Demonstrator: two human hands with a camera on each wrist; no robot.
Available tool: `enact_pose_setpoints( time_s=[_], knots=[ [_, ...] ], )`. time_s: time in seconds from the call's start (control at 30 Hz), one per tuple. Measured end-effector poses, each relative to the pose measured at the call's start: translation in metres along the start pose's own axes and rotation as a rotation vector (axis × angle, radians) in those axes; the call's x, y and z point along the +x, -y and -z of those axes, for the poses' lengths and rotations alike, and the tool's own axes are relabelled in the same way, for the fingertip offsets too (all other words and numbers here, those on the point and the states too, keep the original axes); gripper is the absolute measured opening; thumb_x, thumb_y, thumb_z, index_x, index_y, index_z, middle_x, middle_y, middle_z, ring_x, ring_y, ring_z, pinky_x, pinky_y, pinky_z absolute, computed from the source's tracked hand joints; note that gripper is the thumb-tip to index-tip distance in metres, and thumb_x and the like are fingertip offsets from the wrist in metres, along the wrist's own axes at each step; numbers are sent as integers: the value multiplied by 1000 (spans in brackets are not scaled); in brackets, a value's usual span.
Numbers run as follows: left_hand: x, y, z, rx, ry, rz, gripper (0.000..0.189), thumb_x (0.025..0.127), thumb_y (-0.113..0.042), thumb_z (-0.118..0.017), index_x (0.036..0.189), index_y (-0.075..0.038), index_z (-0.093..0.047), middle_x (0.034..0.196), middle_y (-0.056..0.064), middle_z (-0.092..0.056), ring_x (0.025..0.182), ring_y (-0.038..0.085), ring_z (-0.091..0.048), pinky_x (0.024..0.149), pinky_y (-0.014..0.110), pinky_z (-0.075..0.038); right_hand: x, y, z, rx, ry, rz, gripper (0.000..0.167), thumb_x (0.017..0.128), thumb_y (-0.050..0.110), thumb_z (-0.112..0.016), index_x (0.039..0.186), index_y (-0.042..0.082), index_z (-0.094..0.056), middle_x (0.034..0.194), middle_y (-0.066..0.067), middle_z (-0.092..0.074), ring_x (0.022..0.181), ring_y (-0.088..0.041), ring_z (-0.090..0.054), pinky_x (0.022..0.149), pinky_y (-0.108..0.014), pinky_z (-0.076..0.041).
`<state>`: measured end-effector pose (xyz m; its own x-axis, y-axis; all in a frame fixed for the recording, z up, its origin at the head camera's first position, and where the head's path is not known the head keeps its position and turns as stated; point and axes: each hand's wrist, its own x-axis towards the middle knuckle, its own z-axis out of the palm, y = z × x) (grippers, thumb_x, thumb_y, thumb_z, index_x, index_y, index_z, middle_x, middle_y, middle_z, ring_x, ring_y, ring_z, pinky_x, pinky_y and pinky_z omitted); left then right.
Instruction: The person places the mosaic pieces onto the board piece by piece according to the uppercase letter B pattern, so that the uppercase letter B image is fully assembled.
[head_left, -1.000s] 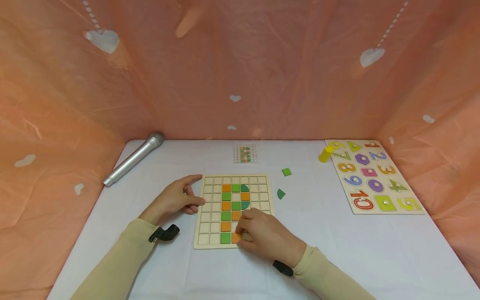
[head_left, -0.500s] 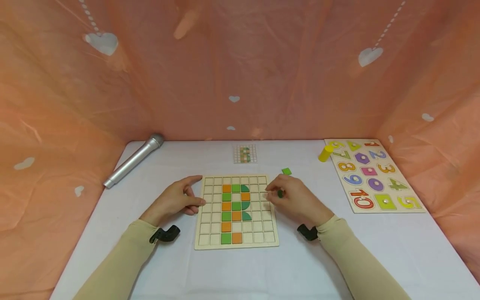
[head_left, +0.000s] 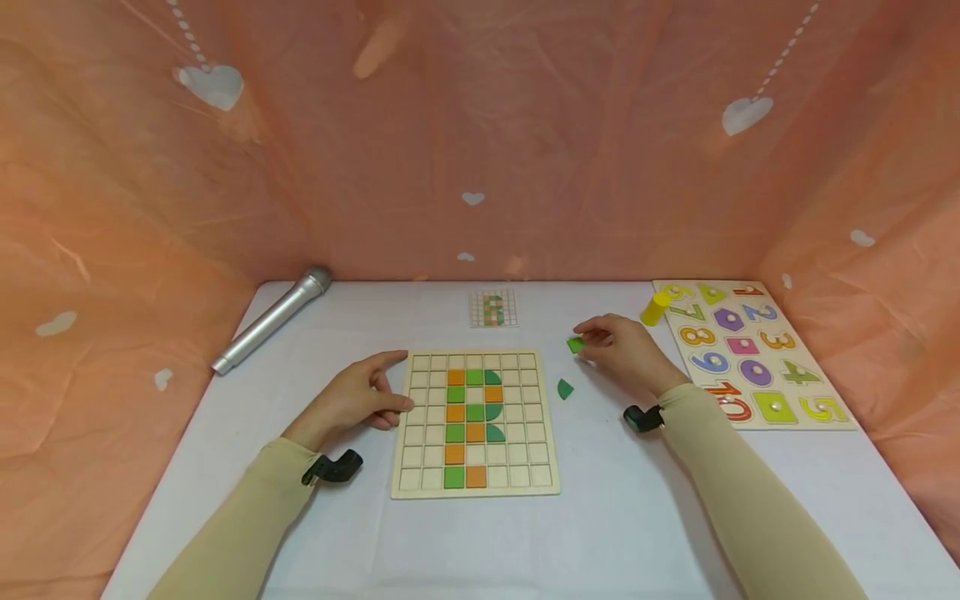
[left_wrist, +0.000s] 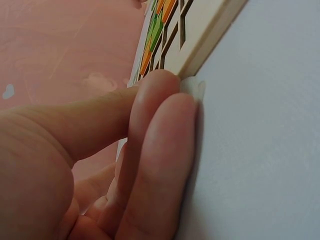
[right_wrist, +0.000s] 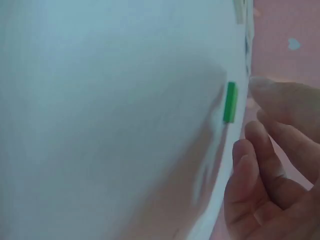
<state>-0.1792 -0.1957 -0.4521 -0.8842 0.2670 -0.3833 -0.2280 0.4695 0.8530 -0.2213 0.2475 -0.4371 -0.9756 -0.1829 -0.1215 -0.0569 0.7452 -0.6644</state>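
A wooden grid board [head_left: 517, 454] lies mid-table, with orange and green square tiles and several dark green quarter-round tiles in its cells. My left hand [head_left: 348, 400] rests at its left side, index finger stretched to the far corner and thumb at the edge. In the left wrist view, fingertips meet the board's rim [left_wrist: 215, 40]. To the right of the board, my right hand [head_left: 622, 350] reaches over a light green square tile [head_left: 575, 345]. The right wrist view shows that green tile [right_wrist: 230, 102] on the tabletop, the fingers apart from it. A loose quarter-round tile [head_left: 565, 389] lies nearer the board.
Behind the board lies a small pattern card [head_left: 493, 308]. A silver microphone [head_left: 272, 320] is at the far left. At the right are a yellow cylinder [head_left: 655, 309] and a number-and-shape puzzle board [head_left: 765, 396], partly behind the right sleeve. Orange cloth surrounds the table.
My right hand has left the board, where another quarter-round tile now shows, and moved right and away to the green square tile. The left hand has stayed in place.
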Motion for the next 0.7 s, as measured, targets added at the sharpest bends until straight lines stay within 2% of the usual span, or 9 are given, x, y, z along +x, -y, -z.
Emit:
enact_pose_setpoints(
  time_s=[0.27, 0.47, 0.7],
  knots=[
    [1, 1, 0, 42, -3, -6, 96, 91, -19, -90, 170, -17, -35, 94, 12, -60, 73, 17, -76, 67, 30, -68, 7, -8, 0, -10, 37, 3, 36, 100, 16, -77, 136, 10, -73, 129, -14, -69, 117, -30, -65, 106, -45, -57],
    [2, 1, 0, 37, -5, -6, 96, 91, -18, -90, 170, -17, -36, 94, 12, -60, 73, 17, -76, 67, 31, -68, 8, -7, 1, -36, 39, 6, 28, 101, 14, -76, 129, 11, -76, 124, -13, -69, 113, -29, -62, 103, -42, -54],
    [2, 2, 0, 35, -9, -9, 96, 91, -17, -90, 170, -16, -36, 93, 12, -59, 72, 17, -76, 66, 30, -68, 7, -6, 0, -31, 50, -32, 26, 101, 17, -77, 126, 10, -76, 123, -13, -68, 112, -30, -61, 103, -42, -54]
  ],
)
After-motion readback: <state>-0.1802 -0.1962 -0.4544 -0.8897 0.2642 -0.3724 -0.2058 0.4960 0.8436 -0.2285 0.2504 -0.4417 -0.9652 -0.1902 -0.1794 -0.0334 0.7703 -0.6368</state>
